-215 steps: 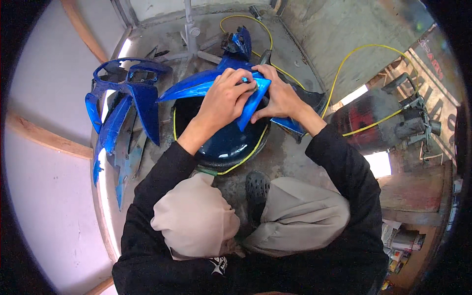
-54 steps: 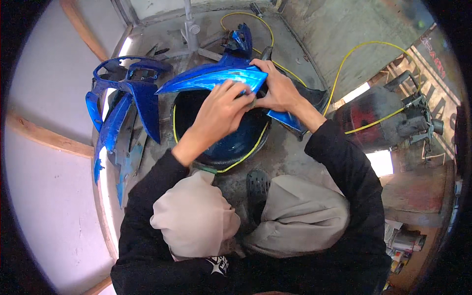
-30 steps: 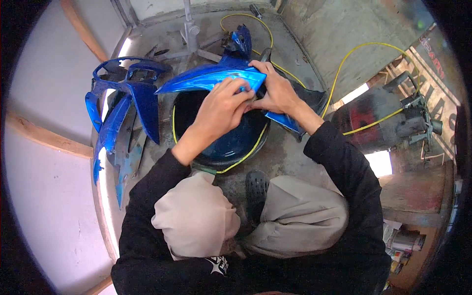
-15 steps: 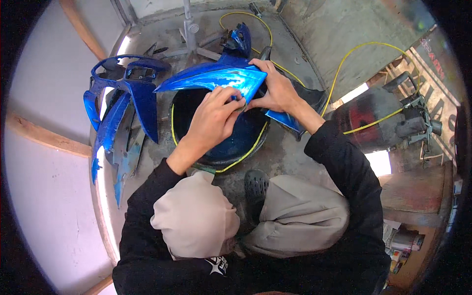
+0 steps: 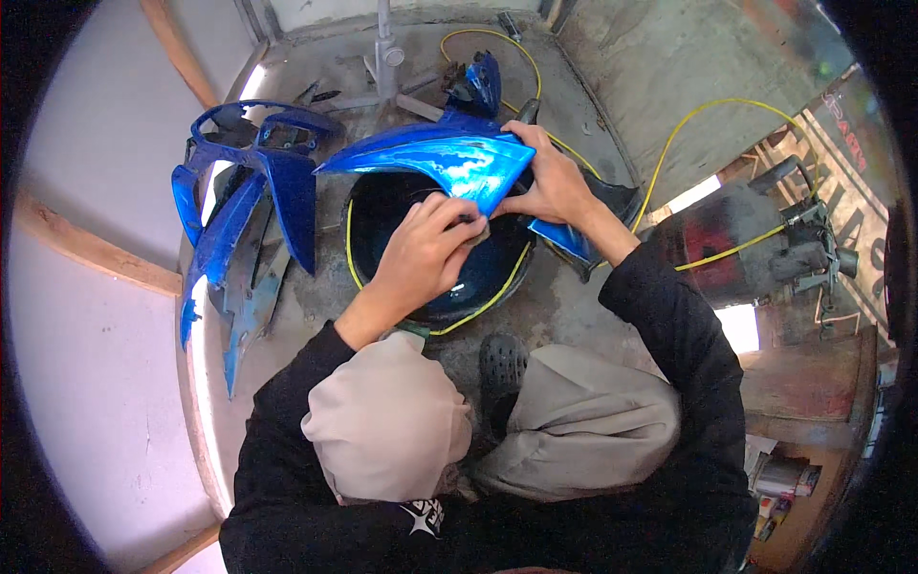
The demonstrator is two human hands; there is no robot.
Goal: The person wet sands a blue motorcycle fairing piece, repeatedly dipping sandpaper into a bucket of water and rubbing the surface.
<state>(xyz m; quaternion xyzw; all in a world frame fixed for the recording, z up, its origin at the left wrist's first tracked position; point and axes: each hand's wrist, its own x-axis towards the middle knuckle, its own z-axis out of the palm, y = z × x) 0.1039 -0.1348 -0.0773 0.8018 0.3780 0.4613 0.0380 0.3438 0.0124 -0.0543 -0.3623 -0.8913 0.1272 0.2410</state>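
in the head view, the black basin (image 5: pixel 375 206) holds dark, shiny liquid (image 5: pixel 483 273), perhaps water. above its far side, my right hand (image 5: pixel 557 184) grips the blue panel (image 5: pixel 469 163); my left hand (image 5: pixel 428 239) pinches a small pad (image 5: pixel 476 235), mostly hidden, against the panel's lower edge.

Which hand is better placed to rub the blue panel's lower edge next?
Likely the left hand: it holds a greyish pad at that edge; the right hand holds the blue panel by its right end.
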